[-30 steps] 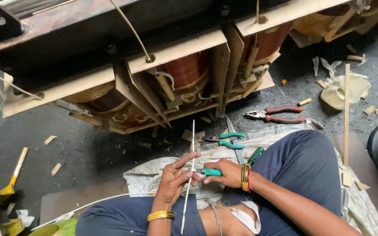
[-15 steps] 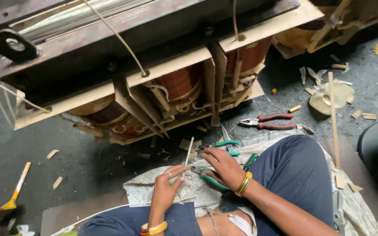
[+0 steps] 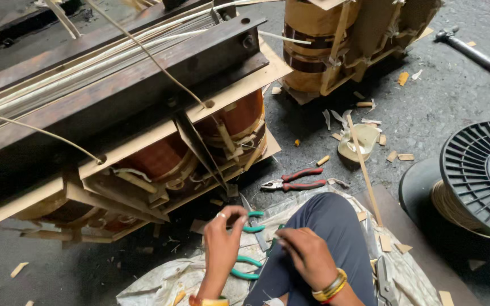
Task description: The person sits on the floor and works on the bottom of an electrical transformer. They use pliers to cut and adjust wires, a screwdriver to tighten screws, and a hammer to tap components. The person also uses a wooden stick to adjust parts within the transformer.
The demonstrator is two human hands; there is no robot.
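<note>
My left hand (image 3: 221,245) is raised over the white sack cloth (image 3: 160,280), its fingertips pinched on the loop of a green-handled tool (image 3: 253,228). My right hand (image 3: 307,255) rests on my blue-trousered knee (image 3: 336,226), fingers curled down beside that tool's metal blade; its fingertips are hidden. A second green handle (image 3: 246,267) lies on the cloth just below my left hand. Red-handled pliers (image 3: 293,180) lie on the floor ahead of my knee.
A large transformer core (image 3: 143,107) with copper-brown coils and card spacers fills the left and middle. A second coil assembly (image 3: 336,39) stands at the top right. A black wire spool (image 3: 483,175) is at right, a hammer (image 3: 472,52) far right, wood chips scattered about.
The view has swung right and upward. My left hand rose from the cloth to the green-handled tool. My right hand drew back from the tools onto my knee. The thin stick is gone from my hands.
</note>
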